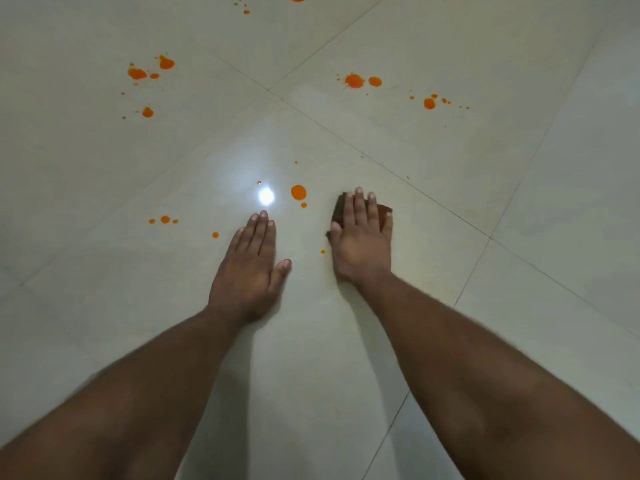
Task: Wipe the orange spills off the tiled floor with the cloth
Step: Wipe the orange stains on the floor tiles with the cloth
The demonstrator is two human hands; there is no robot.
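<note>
Head view: two hands (247, 268) (362, 244), one cloth (383, 210)

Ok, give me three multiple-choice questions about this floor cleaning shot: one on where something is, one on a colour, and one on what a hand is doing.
1. Where is the cloth? A under the right hand; B in a bucket; C hanging on a hook.
2. What colour is the cloth? A white; B dark brown; C bright blue.
3. How is the left hand? A clenched in a fist; B pinching a sponge; C flat on the floor, fingers straight.

Answers: 1 A, its edges show on either side of the right hand. 2 B, the parts that show are dark brown. 3 C, it lies palm down on the tile and holds nothing.
</note>
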